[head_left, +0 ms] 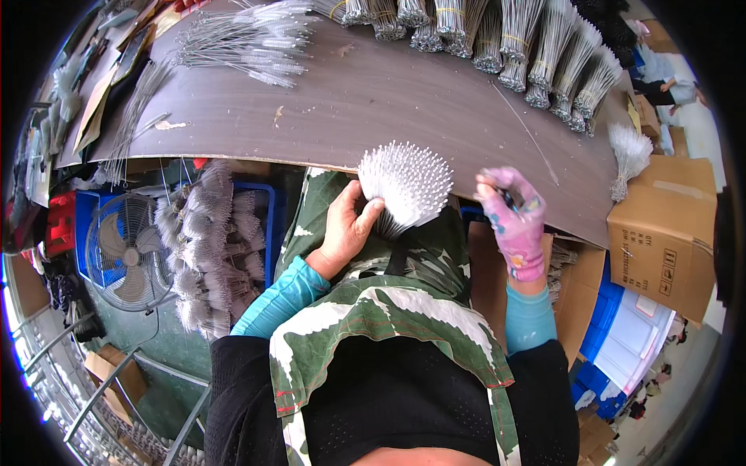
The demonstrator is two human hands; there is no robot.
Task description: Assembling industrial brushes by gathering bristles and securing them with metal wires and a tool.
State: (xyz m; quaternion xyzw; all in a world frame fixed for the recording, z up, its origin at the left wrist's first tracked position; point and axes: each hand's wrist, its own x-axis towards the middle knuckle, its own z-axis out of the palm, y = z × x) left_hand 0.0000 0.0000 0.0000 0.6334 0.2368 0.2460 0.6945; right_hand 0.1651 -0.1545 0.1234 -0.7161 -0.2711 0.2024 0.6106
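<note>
My bare left hand (346,227) is closed around a bundle of thin wire-stemmed brushes (410,183). The white bristle ends fan out upward, and the wire stems run down behind my fingers. This bundle is over my lap at the table's near edge. To its right, my right hand (519,225) wears a pink patterned glove with the fingertips bare. Its fingers are curled around a small dark tool (510,199), whose exact kind I cannot make out. The two hands are apart, and the tool does not touch the bundle.
Tied brush bundles (536,58) line the far right of the brown table (412,101). Loose brushes (245,43) lie at its far left. A single bundle (628,159) stands near a cardboard box (660,229) at right. Below left are a fan (130,255) and hanging brush bunches (206,248).
</note>
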